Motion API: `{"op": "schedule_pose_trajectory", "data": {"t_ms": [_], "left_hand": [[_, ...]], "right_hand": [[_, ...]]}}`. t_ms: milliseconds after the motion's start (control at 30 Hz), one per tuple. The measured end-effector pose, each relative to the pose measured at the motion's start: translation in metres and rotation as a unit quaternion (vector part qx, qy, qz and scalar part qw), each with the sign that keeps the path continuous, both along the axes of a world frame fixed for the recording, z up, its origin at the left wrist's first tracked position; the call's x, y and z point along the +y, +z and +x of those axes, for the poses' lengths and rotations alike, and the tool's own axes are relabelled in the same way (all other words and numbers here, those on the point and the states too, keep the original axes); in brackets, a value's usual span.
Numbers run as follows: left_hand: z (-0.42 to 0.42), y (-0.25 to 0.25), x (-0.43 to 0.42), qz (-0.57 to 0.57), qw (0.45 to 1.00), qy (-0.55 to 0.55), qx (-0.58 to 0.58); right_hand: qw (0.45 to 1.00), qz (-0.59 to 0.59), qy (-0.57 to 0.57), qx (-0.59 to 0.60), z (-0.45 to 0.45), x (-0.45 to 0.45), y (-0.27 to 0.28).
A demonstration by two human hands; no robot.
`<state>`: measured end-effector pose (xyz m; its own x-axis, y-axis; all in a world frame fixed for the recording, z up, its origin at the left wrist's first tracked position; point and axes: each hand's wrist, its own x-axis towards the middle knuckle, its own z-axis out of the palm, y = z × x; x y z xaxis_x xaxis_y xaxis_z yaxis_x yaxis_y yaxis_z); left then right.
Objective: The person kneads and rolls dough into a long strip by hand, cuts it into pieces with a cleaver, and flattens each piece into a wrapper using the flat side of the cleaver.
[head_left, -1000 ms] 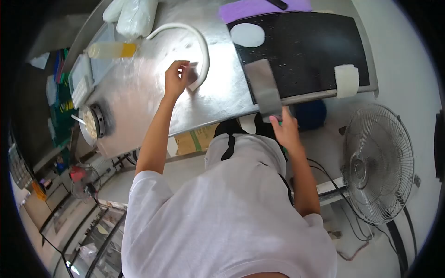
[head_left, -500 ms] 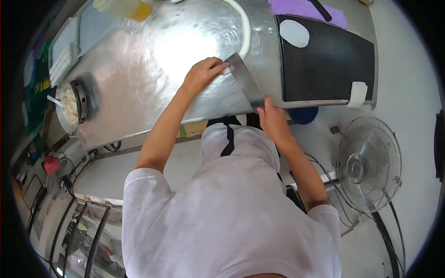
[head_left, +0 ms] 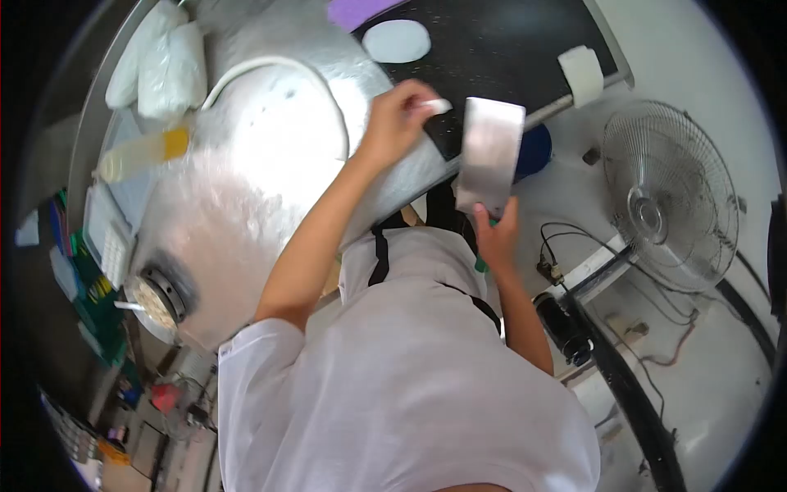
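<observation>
My left hand (head_left: pixel 395 121) pinches a small white dough piece (head_left: pixel 441 107) over the near left corner of a black board (head_left: pixel 492 53). My right hand (head_left: pixel 498 239) is wrapped round the green handle of a cleaver (head_left: pixel 492 152). Its broad blade is raised, flat side to the camera, to the right of my left hand and apart from the dough. A long white dough rope (head_left: pixel 321 82) curves across the metal table (head_left: pixel 221 172). On the board lies a flat white oval (head_left: pixel 397 41), perhaps rolled dough.
An oil bottle (head_left: pixel 143 156), white plastic bags (head_left: pixel 172 70) and a bowl of pale filling (head_left: pixel 153 300) stand on the left. A purple cloth (head_left: pixel 357 11) lies at the back. A white pad (head_left: pixel 580 75) sits on the board's edge. To the right is a fan (head_left: pixel 652 205).
The view has turned to the right. My left hand has moved from the table to the black board with a dough piece. The cleaver has lifted off the table, away from the rope's end.
</observation>
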<state>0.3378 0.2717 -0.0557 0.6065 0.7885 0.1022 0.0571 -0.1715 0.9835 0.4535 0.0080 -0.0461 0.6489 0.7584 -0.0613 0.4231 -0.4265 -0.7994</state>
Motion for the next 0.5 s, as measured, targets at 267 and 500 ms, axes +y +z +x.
{"op": "schedule_pose_trajectory", "data": {"t_ms": [267, 500], "left_hand": [[0.181, 0.000, 0.038, 0.202, 0.820, -0.243, 0.477], [0.203, 0.007, 0.041, 0.266, 0.757, -0.338, 0.492]], "right_hand": [[0.973, 0.028, -0.199, 0.115, 0.075, -0.039, -0.005], [0.940, 0.094, -0.208, 0.254, 0.174, 0.001, 0.011]]}}
